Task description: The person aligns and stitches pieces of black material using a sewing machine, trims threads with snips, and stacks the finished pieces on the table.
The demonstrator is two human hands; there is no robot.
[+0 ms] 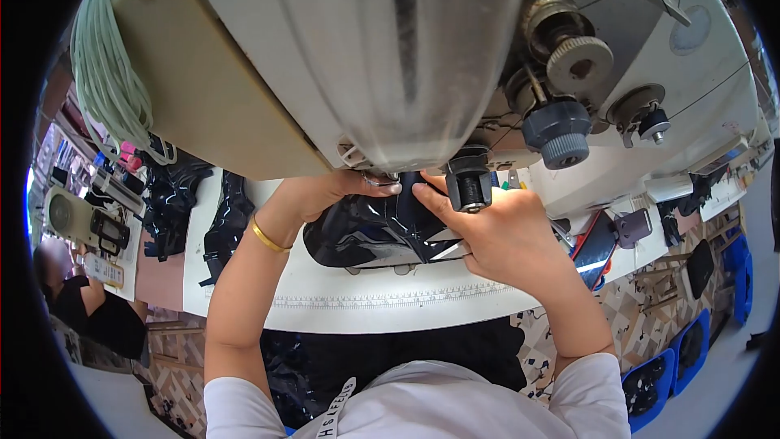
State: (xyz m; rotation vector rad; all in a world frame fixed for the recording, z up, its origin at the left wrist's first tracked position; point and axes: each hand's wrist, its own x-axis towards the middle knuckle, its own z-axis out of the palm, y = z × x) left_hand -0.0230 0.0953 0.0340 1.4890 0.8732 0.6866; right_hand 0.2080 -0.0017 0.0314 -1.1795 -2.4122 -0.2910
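Observation:
A sewing machine (390, 57) fills the upper view, its head over my hands. Under it lies a piece of glossy black material (349, 232), creased and folded upright near the needle area. My left hand (345, 189) has its thumb pressed against this piece, with its other fingers partly hidden behind the machine head. From the other side, my right hand (508, 232) pinches the edge of the same piece, index finger reaching toward the needle area. A thin silvery strip (451, 251) shows by the right palm; its kind is unclear. The needle is hidden.
A ruler strip (390, 299) runs along the white table's front edge. More glossy black pieces (227, 228) lie at left. A phone-like device (595, 250) rests at right. Blue bins (650, 386) stand on the floor. Another person (93, 309) sits far left.

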